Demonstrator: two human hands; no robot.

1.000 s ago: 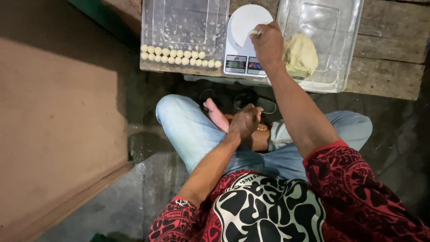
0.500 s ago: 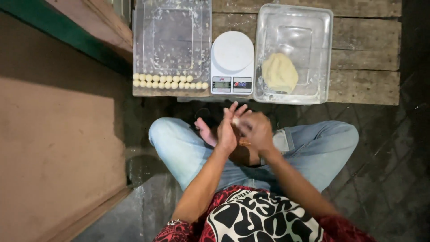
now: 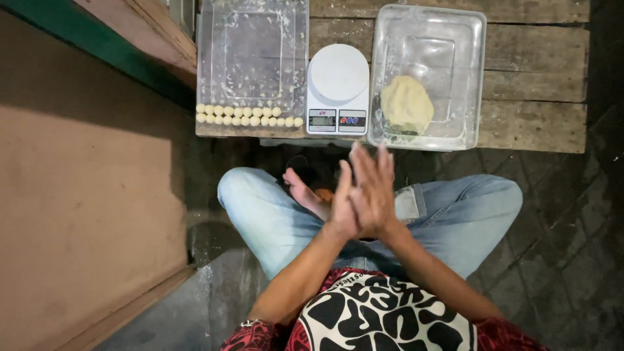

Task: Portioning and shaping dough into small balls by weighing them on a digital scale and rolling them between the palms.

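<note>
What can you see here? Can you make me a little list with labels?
left hand: pressed flat against the other palm, over the lap
right hand: flat against the left, fingers spread
between palms: hidden, cannot tell
kitchen scale: white, round top, bare, between two tubs
left tub: clear, two rows of small dough balls along its near edge
right tub: clear, one dough lump inside
wooden board: under both tubs and the scale
</note>
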